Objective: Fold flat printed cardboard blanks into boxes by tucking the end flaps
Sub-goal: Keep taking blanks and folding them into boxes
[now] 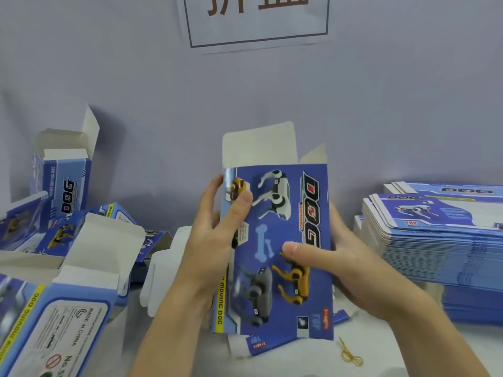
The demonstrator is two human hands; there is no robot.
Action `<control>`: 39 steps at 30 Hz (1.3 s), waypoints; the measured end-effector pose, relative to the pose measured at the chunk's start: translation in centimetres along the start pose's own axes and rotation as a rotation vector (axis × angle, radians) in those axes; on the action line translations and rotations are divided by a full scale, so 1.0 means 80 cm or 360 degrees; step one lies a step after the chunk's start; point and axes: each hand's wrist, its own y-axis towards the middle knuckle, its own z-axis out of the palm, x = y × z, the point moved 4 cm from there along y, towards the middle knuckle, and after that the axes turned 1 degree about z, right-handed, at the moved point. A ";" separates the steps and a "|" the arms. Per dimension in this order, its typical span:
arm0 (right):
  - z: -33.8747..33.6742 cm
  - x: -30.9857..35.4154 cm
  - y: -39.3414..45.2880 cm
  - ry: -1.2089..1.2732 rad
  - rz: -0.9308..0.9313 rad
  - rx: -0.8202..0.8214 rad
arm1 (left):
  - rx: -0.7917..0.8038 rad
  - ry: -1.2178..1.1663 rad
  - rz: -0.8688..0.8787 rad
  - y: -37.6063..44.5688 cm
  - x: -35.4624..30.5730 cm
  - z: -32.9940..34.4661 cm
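left hand (217,227) grips box (277,248) edge | right hand (345,265) thumb on front

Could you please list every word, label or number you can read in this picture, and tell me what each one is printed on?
"DOG", large: box blank held by left hand and right hand.
"MOVING DOG", yellow strip: same blank's left edge.
"TOP": its bottom flap.
"DOG": upright folded box.
"MADE IN CHINA": near box, bottom left; smaller print blurred.
"DOG", "TOP": flat blank stack.
Wall sign: characters cut off, unreadable.
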 end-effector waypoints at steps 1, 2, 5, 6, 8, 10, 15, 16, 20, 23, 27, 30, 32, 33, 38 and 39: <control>0.003 0.000 0.000 -0.0023 -0.0011 0.0010 | 0.0007 -0.0007 0.0060 -0.001 -0.002 0.001; 0.005 0.001 0.001 -0.0042 -0.0062 -0.0029 | 0.0003 0.0002 0.0116 -0.001 -0.003 0.003; 0.002 0.012 0.003 -0.0024 -0.0311 -0.0266 | 0.0091 -0.0031 0.0174 -0.003 -0.003 0.013; 0.000 0.015 0.002 0.0001 -0.0366 -0.0305 | 0.0153 -0.0070 0.0160 -0.003 -0.002 0.016; -0.003 0.019 0.000 0.0018 -0.0400 -0.0291 | 0.0231 -0.0086 0.0165 -0.003 -0.001 0.016; -0.006 0.019 -0.003 -0.0002 -0.0390 -0.0286 | 0.0216 -0.0051 0.0200 -0.003 0.000 0.012; 0.001 0.021 -0.002 -0.0243 -0.0487 -0.0413 | -0.0100 0.0153 0.0344 -0.005 -0.010 0.012; 0.005 0.022 -0.003 -0.0279 -0.0525 -0.0401 | -0.0175 0.0154 0.0346 -0.005 -0.013 0.012; 0.012 0.026 -0.004 -0.0325 -0.0612 -0.0423 | -0.0227 0.0278 0.0409 -0.005 -0.017 0.017; 0.010 0.030 -0.003 -0.0350 -0.0615 -0.0428 | -0.0250 0.0294 0.0563 -0.008 -0.022 0.020; 0.008 0.033 -0.003 -0.0338 -0.0545 -0.0456 | -0.0308 0.0339 0.0579 -0.010 -0.023 0.019; 0.011 0.033 0.001 -0.0233 -0.0403 -0.0356 | -0.0383 0.0387 0.0526 -0.011 -0.019 0.017; 0.013 0.037 0.006 -0.0140 -0.0267 -0.0350 | -0.0420 0.0363 0.0462 -0.011 -0.015 0.018; 0.011 0.037 0.007 -0.0091 -0.0221 -0.0386 | -0.0442 0.0329 0.0446 -0.012 -0.014 0.018; 0.010 0.036 0.000 -0.0119 -0.0333 -0.0785 | -0.0369 0.0273 0.0540 -0.013 -0.025 0.026; 0.006 0.030 0.002 -0.0144 -0.0338 -0.0816 | -0.0351 0.0291 0.0543 -0.013 -0.027 0.027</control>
